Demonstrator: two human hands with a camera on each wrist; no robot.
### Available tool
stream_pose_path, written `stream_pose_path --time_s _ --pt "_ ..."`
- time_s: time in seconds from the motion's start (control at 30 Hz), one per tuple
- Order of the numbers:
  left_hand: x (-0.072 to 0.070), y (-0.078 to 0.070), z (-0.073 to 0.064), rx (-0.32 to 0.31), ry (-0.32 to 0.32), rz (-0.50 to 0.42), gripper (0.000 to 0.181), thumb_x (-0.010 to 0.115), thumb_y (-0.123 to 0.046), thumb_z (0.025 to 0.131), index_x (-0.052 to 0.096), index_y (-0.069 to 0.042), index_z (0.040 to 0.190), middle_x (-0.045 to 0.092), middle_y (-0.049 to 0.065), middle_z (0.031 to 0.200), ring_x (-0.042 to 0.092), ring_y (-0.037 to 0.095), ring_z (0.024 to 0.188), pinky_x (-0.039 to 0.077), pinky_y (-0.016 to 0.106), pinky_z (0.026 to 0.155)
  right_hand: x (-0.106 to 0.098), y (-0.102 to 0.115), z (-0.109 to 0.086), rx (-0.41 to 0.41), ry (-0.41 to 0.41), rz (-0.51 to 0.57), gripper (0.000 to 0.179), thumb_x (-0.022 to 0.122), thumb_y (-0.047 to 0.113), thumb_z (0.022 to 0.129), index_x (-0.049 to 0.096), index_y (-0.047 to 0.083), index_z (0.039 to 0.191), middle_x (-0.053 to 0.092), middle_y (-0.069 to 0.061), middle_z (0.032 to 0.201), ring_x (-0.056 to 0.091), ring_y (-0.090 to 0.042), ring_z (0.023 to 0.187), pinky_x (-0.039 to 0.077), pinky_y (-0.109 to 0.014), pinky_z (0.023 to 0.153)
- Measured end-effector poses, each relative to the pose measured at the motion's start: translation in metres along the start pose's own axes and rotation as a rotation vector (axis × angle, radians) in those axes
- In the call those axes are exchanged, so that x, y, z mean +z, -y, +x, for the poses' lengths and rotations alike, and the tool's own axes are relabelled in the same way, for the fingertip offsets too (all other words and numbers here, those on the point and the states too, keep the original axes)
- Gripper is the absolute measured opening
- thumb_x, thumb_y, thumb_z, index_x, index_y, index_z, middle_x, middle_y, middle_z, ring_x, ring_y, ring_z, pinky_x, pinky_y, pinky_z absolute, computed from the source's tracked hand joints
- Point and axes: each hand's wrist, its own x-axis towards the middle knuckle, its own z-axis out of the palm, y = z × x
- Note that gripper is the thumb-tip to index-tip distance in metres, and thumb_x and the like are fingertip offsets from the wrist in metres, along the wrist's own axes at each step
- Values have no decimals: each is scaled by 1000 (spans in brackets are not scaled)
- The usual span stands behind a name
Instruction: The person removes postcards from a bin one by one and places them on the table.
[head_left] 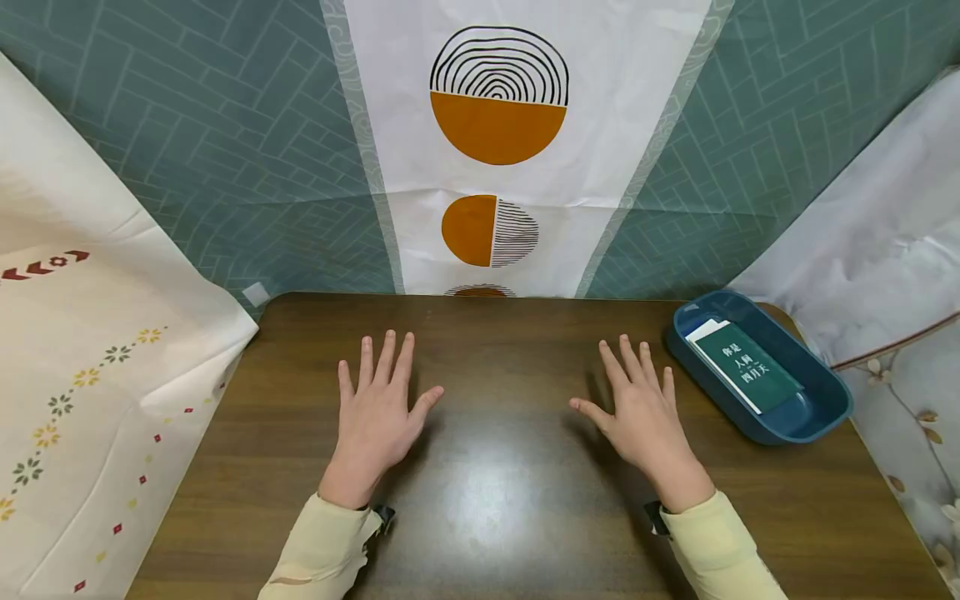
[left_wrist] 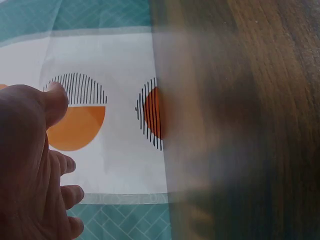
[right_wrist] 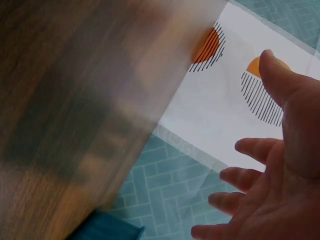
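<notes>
A green curtain (head_left: 225, 125) hangs behind everything, with a white panel (head_left: 637, 50) down its middle carrying orange and black circles. In front of it is a brown wooden table (head_left: 225, 533), with light shining off the top between the two hands. A cream cloth (head_left: 90, 292) with rows of small flowers hangs on the left, and a pale cloth (head_left: 885, 208) with a leafy pattern on the right.

A blue tub (head_left: 836, 400) stands towards the far right corner of the table, just beside the right hand's little finger and well apart from the left hand. Pale yellow sleeves (head_left: 322, 550) reach in from the near side. The left hand (head_left: 378, 417) is over the left half of the table, fingers straight, thumb stretched out wide, holding nothing. The right hand (head_left: 637, 412) is spread in the same way over the right half, also holding nothing. Inside the tub, to the right of both hands, lies a green book (head_left: 750, 371) with white lettering. Dark bands (head_left: 384, 517) sit at the wrists
</notes>
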Motion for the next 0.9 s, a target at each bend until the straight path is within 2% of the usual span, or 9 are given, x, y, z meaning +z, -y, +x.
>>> stream_pose_path --time_s 0.13,0.23,0.3,0.4,0.47,0.53,0.67,0.77,0.9 --pt "-3 0 1 8 -13 -8 82 33 -72 86 5 -29 151 0 3 159 -7 33 145 -1 65 109 -7 -2 3 -36 -51 51 87 62 61 78 31 17 147 17 -14 156 10 -38 144 11 -68 106" --pt "-5 -1 2 10 -22 -13 81 38 -68 87 17 -22 151 8 9 159 -4 35 145 0 66 109 -15 -6 6 -70 -121 62 70 65 52 81 49 11 135 37 -17 147 29 -39 138 22 -65 105" --pt "-6 -1 2 22 -37 -22 77 43 -64 88 28 -17 148 16 11 157 1 34 146 3 66 109 -23 -10 9 -85 -197 44 58 67 46 82 59 8 124 52 -17 135 45 -37 127 32 -61 101" --pt "-8 -4 4 69 -72 -35 66 49 -55 90 42 -12 140 29 12 152 12 33 145 8 64 110 -40 -19 14 -83 -325 -1 44 68 39 83 66 6 111 67 -16 112 62 -35 101 47 -55 84" --pt "-9 -5 6 107 -100 -39 59 52 -49 91 48 -11 135 37 12 148 19 32 143 12 62 110 -55 -27 18 -66 -394 -43 40 68 38 83 68 5 107 69 -17 102 64 -34 86 49 -53 72" --pt "-9 -7 7 136 -121 -38 54 53 -45 91 50 -10 132 41 11 145 25 31 142 16 61 110 -70 -37 23 -50 -432 -79 40 68 38 83 68 5 106 70 -18 98 63 -34 79 48 -52 64" --pt "-10 -10 8 168 -135 -36 51 54 -43 92 51 -11 132 45 9 143 30 31 139 22 59 109 -97 -65 33 3 -422 -122 43 67 39 84 66 4 109 67 -22 99 59 -40 78 44 -57 62" --pt "-10 -13 7 198 -133 -38 51 55 -43 91 53 -13 131 49 9 140 34 31 137 26 58 108 -110 -91 39 74 -334 -132 50 62 40 87 60 1 118 63 -26 108 55 -47 88 39 -63 74" --pt "-10 -18 6 231 -135 -44 48 58 -41 90 56 -12 128 55 9 133 44 30 130 34 54 105 -116 -124 47 162 -191 -159 65 53 49 89 50 -3 128 51 -32 124 44 -53 106 25 -70 89"
